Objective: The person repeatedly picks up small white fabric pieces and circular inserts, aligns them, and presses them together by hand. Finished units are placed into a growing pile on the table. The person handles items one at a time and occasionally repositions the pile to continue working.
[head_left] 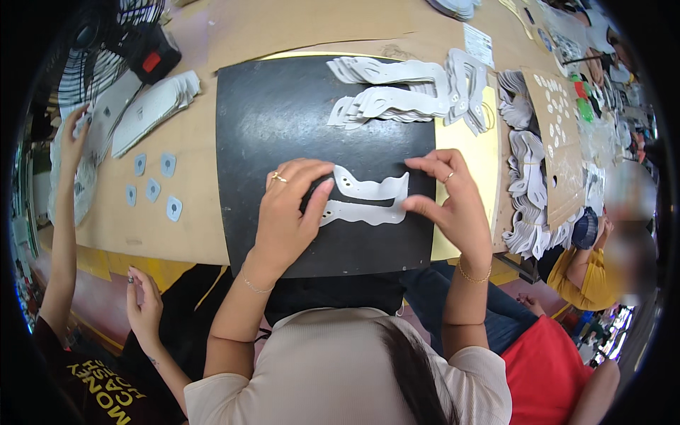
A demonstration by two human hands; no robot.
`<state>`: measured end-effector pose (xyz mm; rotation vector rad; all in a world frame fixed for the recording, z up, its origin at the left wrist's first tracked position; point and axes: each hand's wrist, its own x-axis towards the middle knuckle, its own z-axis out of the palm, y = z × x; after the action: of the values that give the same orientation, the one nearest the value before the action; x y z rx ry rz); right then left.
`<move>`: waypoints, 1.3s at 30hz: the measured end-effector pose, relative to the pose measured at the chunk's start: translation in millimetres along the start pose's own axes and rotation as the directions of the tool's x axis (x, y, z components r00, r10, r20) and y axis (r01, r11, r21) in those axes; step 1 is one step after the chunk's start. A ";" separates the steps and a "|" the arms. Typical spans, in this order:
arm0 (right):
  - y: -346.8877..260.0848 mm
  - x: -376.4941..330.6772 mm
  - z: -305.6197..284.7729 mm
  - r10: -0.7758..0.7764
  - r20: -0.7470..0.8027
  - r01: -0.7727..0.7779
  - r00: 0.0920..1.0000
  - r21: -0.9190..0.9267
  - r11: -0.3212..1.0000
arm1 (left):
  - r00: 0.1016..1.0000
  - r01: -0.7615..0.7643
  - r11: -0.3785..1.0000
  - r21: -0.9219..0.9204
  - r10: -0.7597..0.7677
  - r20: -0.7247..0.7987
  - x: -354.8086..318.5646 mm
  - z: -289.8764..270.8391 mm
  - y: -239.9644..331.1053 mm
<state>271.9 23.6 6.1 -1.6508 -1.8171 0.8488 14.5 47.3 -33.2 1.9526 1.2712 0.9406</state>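
Observation:
A white U-shaped flat cut-out (pixel 375 212) with wavy edges and small holes near its left ends lies on a black mat (pixel 276 106) in front of me. My left hand (pixel 294 202) is at the left ends of the cut-out, its index fingertip at the upper arm's tip and its thumb apart, beside the gap between the arms. At the closed right end is my right hand (pixel 453 195), its index finger and thumb spread around the edge. The thumb seems to touch the piece. Whether it is one layer or more, I cannot tell.
Stacks of similar white cut-outs (pixel 397 103) lie at the mat's far right. More bundles (pixel 528 166) stand beside a cardboard sheet (pixel 556 142) further right. Several small grey patches (pixel 152 189) are on the table to the left, near a fan (pixel 92 64). Co-workers sit on both sides.

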 end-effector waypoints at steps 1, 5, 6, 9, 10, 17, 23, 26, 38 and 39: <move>0.4 -6.4 2.1 0.003 0.012 -0.002 1.000 -0.039 0.999 | 0.999 0.033 0.999 -0.030 -0.034 -0.029 -1.1 0.2 2.6; 1.2 -12.2 13.9 0.025 0.016 -0.022 1.000 -0.153 0.988 | 0.999 0.031 0.998 -0.045 -0.033 -0.042 -0.5 2.2 1.5; -1.7 -10.5 13.9 0.040 0.033 -0.034 0.999 -0.156 0.987 | 0.998 0.045 0.998 -0.051 -0.047 -0.041 -1.4 0.1 2.8; -8.8 -9.3 2.9 0.006 0.139 -0.004 0.990 -0.012 1.000 | 0.999 -0.035 0.998 -0.056 0.037 0.040 -0.3 -2.9 12.1; -10.5 -9.7 -1.5 0.012 0.189 -0.028 0.982 0.082 0.996 | 0.994 -0.082 0.995 -0.051 0.085 0.065 3.2 -2.9 19.3; -37.2 -28.0 -29.1 -0.117 0.096 0.093 0.989 0.225 0.970 | 0.928 -0.156 0.979 -0.131 0.190 0.319 25.9 1.1 64.9; 0.1 -46.5 -53.9 -0.046 0.042 0.033 0.998 0.267 0.963 | 0.935 0.055 0.946 -0.320 0.064 0.350 27.9 28.1 83.4; 17.9 -42.3 -78.9 -0.093 0.044 0.076 0.995 0.292 0.953 | 0.875 0.286 0.855 -0.432 -0.049 0.481 32.8 50.2 88.6; 127.0 140.7 -148.3 0.030 0.289 -0.120 0.957 0.298 0.947 | 0.921 0.303 0.836 -0.458 -0.133 0.366 149.1 152.5 63.4; 130.7 151.8 -152.0 0.030 0.309 -0.107 0.950 0.234 0.966 | 0.936 0.277 0.833 -0.479 -0.120 0.332 151.2 154.7 68.5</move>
<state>455.1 195.8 4.1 -1.4933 -1.7672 1.3673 218.5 146.7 -29.8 1.4318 0.9082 0.7568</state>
